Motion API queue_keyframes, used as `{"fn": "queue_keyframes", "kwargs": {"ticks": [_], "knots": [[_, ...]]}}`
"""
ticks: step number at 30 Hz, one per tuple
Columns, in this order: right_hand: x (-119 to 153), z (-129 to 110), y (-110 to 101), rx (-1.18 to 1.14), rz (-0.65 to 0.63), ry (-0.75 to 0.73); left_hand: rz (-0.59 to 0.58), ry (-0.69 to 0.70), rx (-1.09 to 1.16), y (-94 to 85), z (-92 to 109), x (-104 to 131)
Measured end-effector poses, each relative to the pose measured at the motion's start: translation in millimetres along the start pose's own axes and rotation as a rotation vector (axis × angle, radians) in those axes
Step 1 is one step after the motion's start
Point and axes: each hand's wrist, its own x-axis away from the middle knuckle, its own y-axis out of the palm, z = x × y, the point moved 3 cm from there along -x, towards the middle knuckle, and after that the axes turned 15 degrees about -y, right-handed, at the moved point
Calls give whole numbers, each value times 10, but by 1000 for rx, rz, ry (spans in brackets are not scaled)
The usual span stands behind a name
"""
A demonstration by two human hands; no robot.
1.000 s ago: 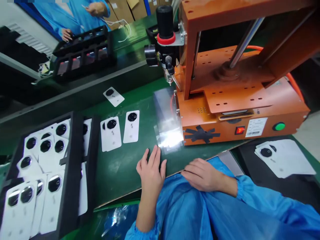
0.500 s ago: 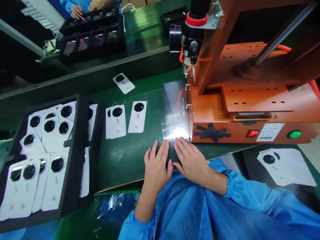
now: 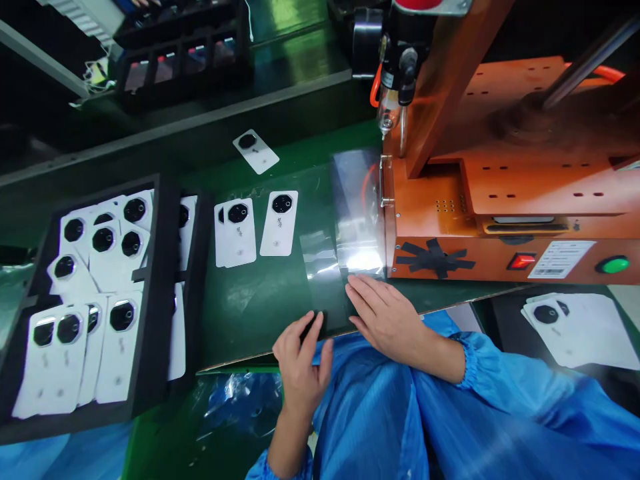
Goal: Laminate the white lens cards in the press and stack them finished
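Note:
A stack of clear film sheets (image 3: 357, 207) lies on the green table beside the orange machine. My right hand (image 3: 383, 317) rests on the near edge of that stack, fingers together but stretched out. To its left, a single clear sheet (image 3: 320, 260) lies apart from the stack. Near the table's front edge, my left hand (image 3: 301, 367) has its fingers spread, close to the near end of the single sheet; nothing shows in it. White camera-side phone-back pieces lie further left: one alone (image 3: 279, 227), an overlapping pair (image 3: 237, 233) and a tilted one behind (image 3: 256, 152).
The orange machine (image 3: 500, 257) stands at the right, with white pieces (image 3: 583, 330) stacked in front of it. A black tray (image 3: 145, 333) full of white pieces is at the left. Behind the table's raised edge sits a dark compartmented tray (image 3: 183, 63).
My left hand has moved left and back toward me, away from my right hand. A single clear sheet now shows left of the stack. The whole view has shifted slightly.

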Motion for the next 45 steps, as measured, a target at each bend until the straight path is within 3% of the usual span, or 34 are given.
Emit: {"fn": "queue_keyframes", "kwargs": {"ticks": [4,8,18,24,27,31,34,37,39,41,43,45], "knots": [[-144,47,-24,-83,110,-83,-3,-38,23,-45,-84,-339],[-377,91,44,-138,114,-90,-41,-28,-42,39,-121,-559],[-557,177,135,-78,29,-158,30,-114,79,96,-112,-591],[-603,88,85,-9,23,-346,37,-120,92,106,-140,-596],[-548,58,49,86,79,-436,3,-71,36,86,-121,-576],[-295,19,-54,33,148,-426,-158,76,-132,30,-55,-514],[-5,-28,-186,-224,248,-295,-286,134,-169,-69,-48,-488],[242,-17,-281,-523,368,-87,-436,141,-44,-251,-72,-584],[333,26,-297,-638,435,20,-552,85,142,-386,-86,-793],[356,77,-279,-685,475,67,-580,-38,283,-469,-87,-1182],[332,121,-247,-708,504,68,-486,-149,292,-446,-55,-1752],[292,153,-211,-728,534,59,-357,-168,221,-305,35,-2430]]}}
